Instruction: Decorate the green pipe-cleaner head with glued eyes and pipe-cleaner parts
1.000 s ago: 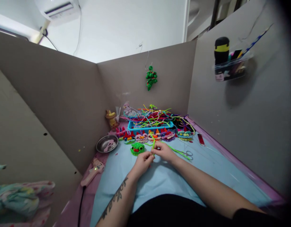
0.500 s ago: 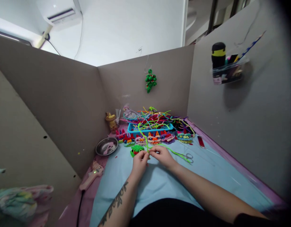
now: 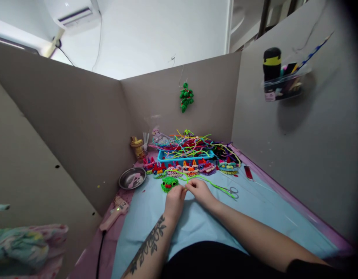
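Note:
My left hand (image 3: pixel 175 197) and my right hand (image 3: pixel 198 190) meet over the blue cloth, fingertips pinched close together. Between them they hold a lime-green pipe cleaner (image 3: pixel 174 170), whose one end bends away to the left. A second lime-green length (image 3: pixel 209 180) runs right from near my right hand toward the scissors (image 3: pixel 232 190). Just beyond my left hand sits a green fuzzy figure (image 3: pixel 168 184) with round eyes and a red part. The piece right at my fingertips is mostly hidden.
Behind stands a blue tray (image 3: pixel 186 158) heaped with coloured pipe cleaners, fronted by a row of fuzzy figures (image 3: pixel 190 169). To the left are a metal bowl (image 3: pixel 123 180) and a pink glue gun (image 3: pixel 115 217). A red item (image 3: pixel 248 172) lies right. Grey panels surround the table.
The lime-green pipe cleaner stood upright above my hands and now bends low to the left. My left hand has turned slightly, and the green figure shows more fully.

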{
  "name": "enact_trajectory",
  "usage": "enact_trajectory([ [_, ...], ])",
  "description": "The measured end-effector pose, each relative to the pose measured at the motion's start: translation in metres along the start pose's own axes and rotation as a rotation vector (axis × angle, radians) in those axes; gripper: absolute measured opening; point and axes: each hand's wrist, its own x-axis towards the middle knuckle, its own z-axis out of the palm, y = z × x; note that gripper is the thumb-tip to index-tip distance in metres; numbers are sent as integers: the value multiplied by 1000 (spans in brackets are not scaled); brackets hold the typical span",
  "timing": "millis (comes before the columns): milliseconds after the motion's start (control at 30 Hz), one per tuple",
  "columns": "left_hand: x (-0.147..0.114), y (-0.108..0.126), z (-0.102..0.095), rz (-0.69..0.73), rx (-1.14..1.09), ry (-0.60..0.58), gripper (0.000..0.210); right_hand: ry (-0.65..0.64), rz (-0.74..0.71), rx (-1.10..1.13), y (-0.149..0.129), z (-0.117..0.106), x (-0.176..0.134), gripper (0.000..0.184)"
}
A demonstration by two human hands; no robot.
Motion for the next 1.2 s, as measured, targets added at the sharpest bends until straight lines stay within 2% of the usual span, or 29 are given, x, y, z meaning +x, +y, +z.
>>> enact_trajectory([
  [133, 0, -1, 1, -28, 12, -3, 11, -12, 3, -48, 5, 1, 3, 25],
  [300, 3, -7, 3, -175, -122, -20, 13, 31, -2, -58, 10, 0, 8, 25],
  [500, 6, -6, 2, -191, -129, -85, 20, 30, -4, -27, 10, 3, 6, 25],
  [600, 7, -2, 1, -130, -84, -101, 22, 6, 79, 80, 11, 9, 3, 26],
  [700, 6, 1, 0, -71, -32, -76, 21, -36, 219, 259, 10, 13, 1, 30],
  [767, 6, 1, -2, -49, -26, -63, 21, -48, 262, 336, 8, 12, 1, 32],
  [933, 6, 0, -2, -129, -121, -70, 20, -98, 93, 212, -4, -1, 4, 33],
  [1067, 6, -1, 0, -170, -248, -68, 19, -87, -34, 113, -11, -10, 4, 33],
  [1200, 7, -4, 0, -225, -323, -34, 21, -77, -77, 89, -10, -10, 3, 32],
])
